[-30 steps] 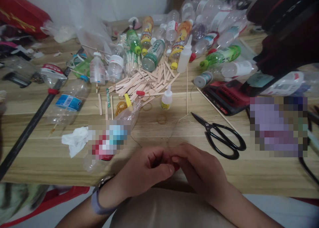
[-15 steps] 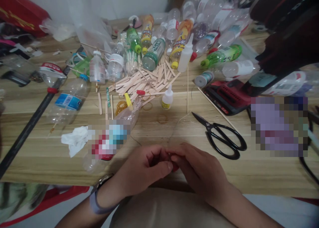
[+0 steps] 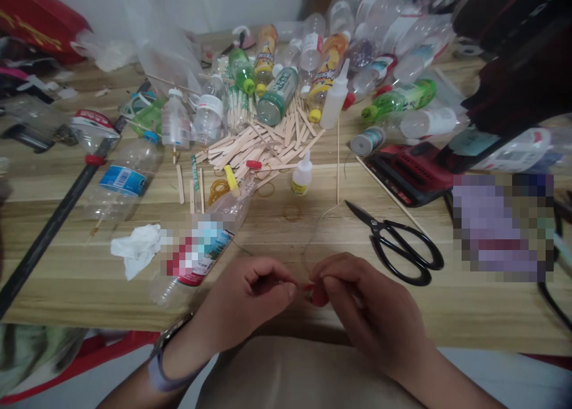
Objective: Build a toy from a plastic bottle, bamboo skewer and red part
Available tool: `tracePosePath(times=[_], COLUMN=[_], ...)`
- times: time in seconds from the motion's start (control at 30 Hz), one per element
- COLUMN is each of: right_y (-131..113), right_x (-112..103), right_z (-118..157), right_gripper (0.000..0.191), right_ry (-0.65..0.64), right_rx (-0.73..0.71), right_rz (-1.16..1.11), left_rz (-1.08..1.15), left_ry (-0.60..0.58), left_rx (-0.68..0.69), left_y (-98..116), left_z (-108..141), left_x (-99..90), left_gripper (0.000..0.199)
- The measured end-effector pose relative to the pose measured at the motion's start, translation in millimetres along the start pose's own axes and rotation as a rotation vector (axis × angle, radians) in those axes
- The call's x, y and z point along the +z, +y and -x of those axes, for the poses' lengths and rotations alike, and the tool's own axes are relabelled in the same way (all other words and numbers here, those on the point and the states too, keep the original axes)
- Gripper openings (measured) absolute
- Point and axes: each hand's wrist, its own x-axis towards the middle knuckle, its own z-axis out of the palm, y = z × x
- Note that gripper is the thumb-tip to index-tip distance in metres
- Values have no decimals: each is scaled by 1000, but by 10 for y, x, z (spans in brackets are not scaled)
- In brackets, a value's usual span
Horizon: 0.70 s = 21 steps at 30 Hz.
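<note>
1. As both hands met low over the near edge of the worktop [image 3: 268, 236], the right hand [image 3: 378, 308] had its fingers bent in and its thumb pressed close, pinching a small red piece [image 3: 319, 297]!
2. Just beside it came the left hand [image 3: 252, 305], thumb and forefinger drawn together at the tips, the palm loosely curled; whether it gripped anything fine, one couldn't tell.
3. That red piece sat between the two hands, right at the right fingertips, its details blurred.
4. Up from there curved a thin thread [image 3: 316, 223], reaching toward the tip of the black scissors [image 3: 379, 225], which lay just beyond the right hand.
5. Over on the left, a labelled bottle [image 3: 209, 259] lay slantwise near the left hand, with a crumpled tissue [image 3: 136, 251] beyond it.
6. Farther back, a white glue bottle [image 3: 302, 175] stood upright before heaped wooden sticks [image 3: 263, 144]!
</note>
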Motion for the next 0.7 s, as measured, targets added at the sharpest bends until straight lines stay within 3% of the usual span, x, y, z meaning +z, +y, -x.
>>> tracePosePath(times=[0.17, 0.3, 0.5, 0.63, 0.7], right_y=[15, 34, 68, 92, 82], right_x=[-63, -77, -96, -99, -81], right_z=[62, 96, 87, 132, 165], right_gripper=[20, 18, 24, 23, 22], right_ry=[-25, -34, -9, 57, 44], right_rx=[66, 123, 83, 140, 191], right_rz=[-268, -432, -467, -431, -546], left_rz=[230, 340, 431, 417, 425], left_ry=[-73, -65, -84, -74, -75], left_rx=[-89, -93, -178, -199, -206], left_y=[-59, -85, -58, -47, -49], left_z=[35, 65, 79, 94, 99], left_x=[-16, 19, 54, 62, 72], left_gripper=[18, 19, 27, 30, 30])
